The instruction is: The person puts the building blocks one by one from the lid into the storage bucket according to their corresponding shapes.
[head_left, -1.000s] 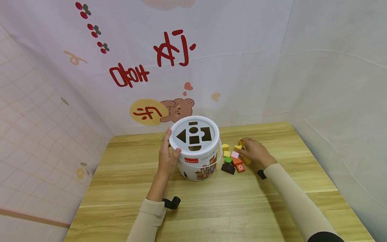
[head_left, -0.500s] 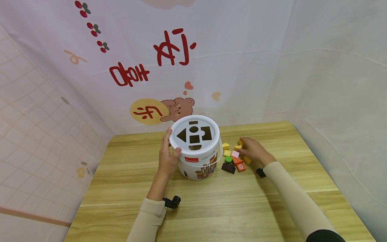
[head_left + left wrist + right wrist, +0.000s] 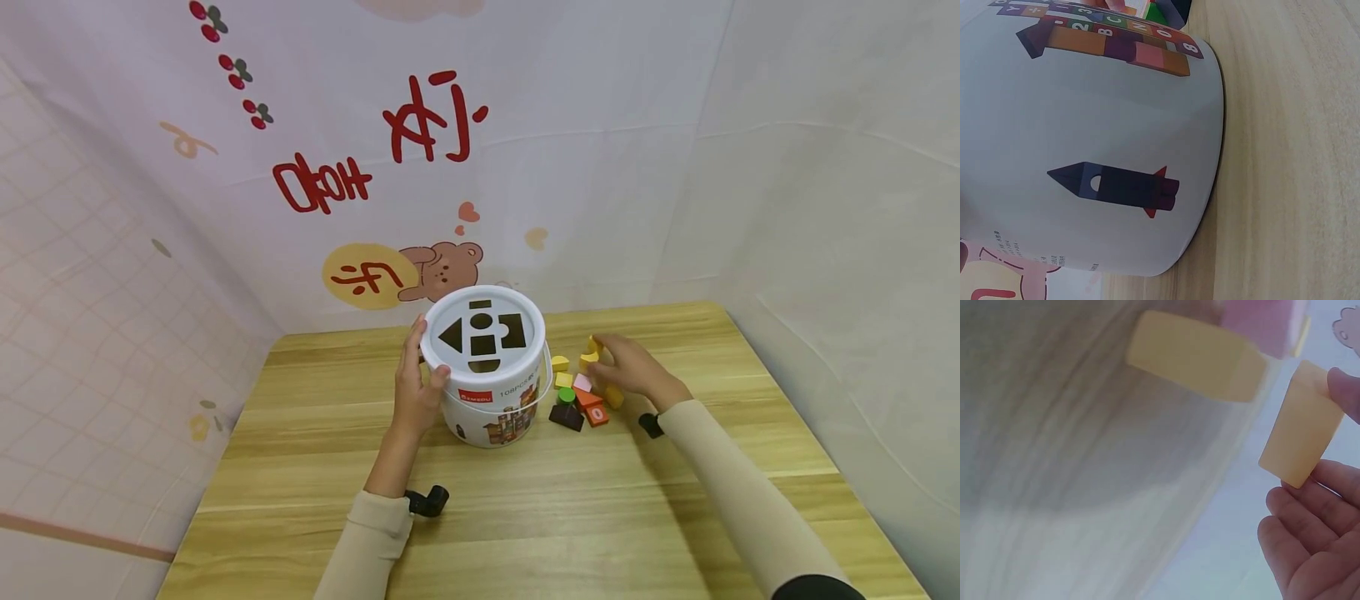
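A white lidded bucket (image 3: 491, 417) stands on the table, with shaped holes in its grey-white lid (image 3: 512, 367). My left hand (image 3: 417, 396) grips its left side near the rim, thumb in front and fingers farther back. Only the bucket's printed wall (image 3: 1104, 119) fills most of the left wrist view. My right hand (image 3: 633, 368) pinches a yellow arch block (image 3: 589, 360) between thumb and fingers. In the right wrist view this yellow block (image 3: 1302, 428) is lifted off the table, its far side hidden.
Beside the bucket lie a yellow half-round block (image 3: 559, 363), a yellow square block (image 3: 563, 380), a green cylinder (image 3: 566, 396), a dark block (image 3: 566, 417), red-orange blocks (image 3: 597, 415), a pink block (image 3: 582, 382) and an orange-yellow block (image 3: 614, 397). A printed curtain (image 3: 585, 167) hangs behind.
My right hand has risen slightly, lifting the yellow arch block off the table. My left hand and the bucket have stayed in place.
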Action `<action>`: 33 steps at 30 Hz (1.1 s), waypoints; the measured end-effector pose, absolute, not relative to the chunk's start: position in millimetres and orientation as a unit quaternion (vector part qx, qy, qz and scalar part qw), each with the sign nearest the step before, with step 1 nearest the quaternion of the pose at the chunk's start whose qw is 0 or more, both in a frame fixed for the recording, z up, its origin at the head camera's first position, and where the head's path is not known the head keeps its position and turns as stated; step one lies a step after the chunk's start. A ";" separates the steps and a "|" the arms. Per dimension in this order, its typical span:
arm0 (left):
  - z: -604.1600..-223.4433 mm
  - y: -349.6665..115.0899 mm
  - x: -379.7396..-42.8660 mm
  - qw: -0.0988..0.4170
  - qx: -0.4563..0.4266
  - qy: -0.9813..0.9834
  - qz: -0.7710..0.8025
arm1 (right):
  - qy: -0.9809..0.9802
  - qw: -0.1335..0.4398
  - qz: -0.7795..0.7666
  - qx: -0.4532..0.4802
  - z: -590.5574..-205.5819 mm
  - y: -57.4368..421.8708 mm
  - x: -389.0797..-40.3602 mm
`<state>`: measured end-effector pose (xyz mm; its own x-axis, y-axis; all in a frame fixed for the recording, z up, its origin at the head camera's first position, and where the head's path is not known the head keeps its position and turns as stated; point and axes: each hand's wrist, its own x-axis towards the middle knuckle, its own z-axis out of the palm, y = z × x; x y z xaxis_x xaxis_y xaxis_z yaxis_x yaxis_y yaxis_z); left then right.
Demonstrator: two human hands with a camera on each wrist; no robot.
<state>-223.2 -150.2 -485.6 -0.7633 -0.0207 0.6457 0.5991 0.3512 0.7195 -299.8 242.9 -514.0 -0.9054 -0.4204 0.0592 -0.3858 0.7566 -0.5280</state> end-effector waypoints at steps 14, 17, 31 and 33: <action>-486.8 -151.3 -223.4 0.290 -0.187 -0.769 -0.539 | 0.929 0.007 -0.276 -0.248 -485.3 235.6 -298.1; -486.3 -151.2 -223.6 0.287 -0.185 -0.769 -0.540 | 0.927 0.002 -0.276 -0.253 -477.2 233.2 -297.9; -483.1 -150.7 -222.0 0.278 -0.178 -0.776 -0.537 | 0.916 -0.024 -0.261 -0.305 -436.5 212.9 -290.5; -483.4 -150.8 -222.0 0.278 -0.176 -0.778 -0.536 | 0.915 -0.031 -0.257 -0.310 -430.5 210.4 -289.8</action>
